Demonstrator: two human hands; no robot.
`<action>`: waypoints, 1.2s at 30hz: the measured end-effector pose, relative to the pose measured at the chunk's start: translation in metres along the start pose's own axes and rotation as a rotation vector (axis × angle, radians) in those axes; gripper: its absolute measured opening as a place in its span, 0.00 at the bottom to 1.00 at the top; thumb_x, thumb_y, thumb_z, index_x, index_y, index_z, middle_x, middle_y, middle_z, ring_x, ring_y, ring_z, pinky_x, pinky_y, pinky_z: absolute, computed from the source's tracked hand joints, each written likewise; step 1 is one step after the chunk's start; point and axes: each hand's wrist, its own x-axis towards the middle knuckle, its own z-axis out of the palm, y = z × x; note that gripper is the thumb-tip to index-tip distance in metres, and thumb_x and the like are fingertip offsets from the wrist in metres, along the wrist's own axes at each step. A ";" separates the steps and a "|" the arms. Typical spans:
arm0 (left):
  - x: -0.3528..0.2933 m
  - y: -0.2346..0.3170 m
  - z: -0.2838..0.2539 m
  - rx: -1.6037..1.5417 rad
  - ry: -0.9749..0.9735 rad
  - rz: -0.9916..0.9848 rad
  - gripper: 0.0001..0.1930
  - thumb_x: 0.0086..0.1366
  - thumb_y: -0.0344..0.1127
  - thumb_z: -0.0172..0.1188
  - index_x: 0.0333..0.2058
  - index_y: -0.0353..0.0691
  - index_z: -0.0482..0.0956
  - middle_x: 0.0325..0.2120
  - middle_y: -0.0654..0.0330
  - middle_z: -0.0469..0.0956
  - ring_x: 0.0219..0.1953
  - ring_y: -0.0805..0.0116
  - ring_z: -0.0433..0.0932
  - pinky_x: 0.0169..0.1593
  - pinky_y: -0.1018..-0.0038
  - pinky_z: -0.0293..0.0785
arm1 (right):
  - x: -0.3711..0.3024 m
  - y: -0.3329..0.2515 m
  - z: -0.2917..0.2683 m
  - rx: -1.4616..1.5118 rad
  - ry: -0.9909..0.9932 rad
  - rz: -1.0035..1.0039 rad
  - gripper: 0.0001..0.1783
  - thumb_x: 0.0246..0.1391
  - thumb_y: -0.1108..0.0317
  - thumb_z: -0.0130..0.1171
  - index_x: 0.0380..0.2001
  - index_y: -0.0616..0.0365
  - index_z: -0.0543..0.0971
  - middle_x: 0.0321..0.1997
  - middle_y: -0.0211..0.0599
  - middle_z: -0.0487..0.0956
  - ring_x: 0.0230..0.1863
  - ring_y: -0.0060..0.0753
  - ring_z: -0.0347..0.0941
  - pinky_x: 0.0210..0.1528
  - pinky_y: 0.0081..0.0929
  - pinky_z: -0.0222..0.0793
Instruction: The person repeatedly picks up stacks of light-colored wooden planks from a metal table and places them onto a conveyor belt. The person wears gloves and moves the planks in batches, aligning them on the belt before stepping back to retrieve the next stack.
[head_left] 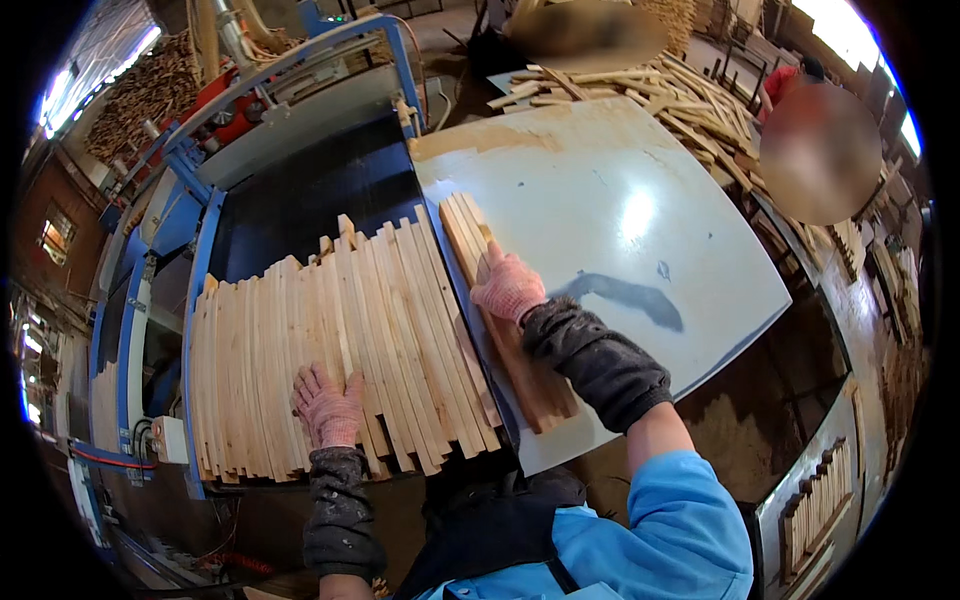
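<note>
A wide row of pale wooden strips point(270, 370) lies side by side on the dark bed of a blue-framed machine, their ends uneven. My left hand point(328, 405), in a pink knit glove, rests flat on these strips near their close end, fingers stretched out. To the right, a small bundle of wooden strips point(522, 372) lies on a white sheet-topped table, its near part darker and reddish. My right hand point(510, 288), gloved alike, grips this bundle from above around its middle, one finger pointing along it. The right thumb is hidden. Dark sleeve covers wrap both forearms.
The machine's blue frame point(200, 270) borders the strips on the left, with an arch at the back. Loose wooden sticks point(690, 110) are heaped behind the white table point(640, 190). A person in red point(785, 85) stands at far right. More strips point(818, 505) lie at lower right.
</note>
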 end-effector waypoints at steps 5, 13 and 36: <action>-0.002 0.003 -0.006 0.002 -0.002 -0.012 0.53 0.74 0.68 0.55 0.80 0.33 0.50 0.82 0.40 0.47 0.84 0.42 0.43 0.84 0.45 0.36 | 0.010 0.032 -0.032 -0.080 -0.020 0.053 0.46 0.53 0.51 0.71 0.69 0.60 0.66 0.61 0.59 0.80 0.64 0.62 0.79 0.64 0.52 0.79; 0.004 -0.018 -0.014 0.033 -0.036 0.128 0.52 0.72 0.69 0.55 0.79 0.32 0.56 0.81 0.39 0.51 0.83 0.39 0.46 0.83 0.44 0.37 | 0.037 -0.015 -0.022 -0.353 0.176 -0.267 0.52 0.60 0.44 0.68 0.80 0.58 0.62 0.77 0.51 0.70 0.78 0.54 0.66 0.76 0.48 0.66; 0.034 -0.472 -0.120 -0.068 0.482 -0.520 0.50 0.68 0.53 0.67 0.78 0.32 0.55 0.79 0.36 0.55 0.80 0.36 0.54 0.81 0.49 0.50 | 0.155 -0.278 0.199 0.334 0.130 -0.625 0.21 0.65 0.76 0.61 0.59 0.54 0.85 0.50 0.41 0.89 0.53 0.40 0.86 0.58 0.36 0.79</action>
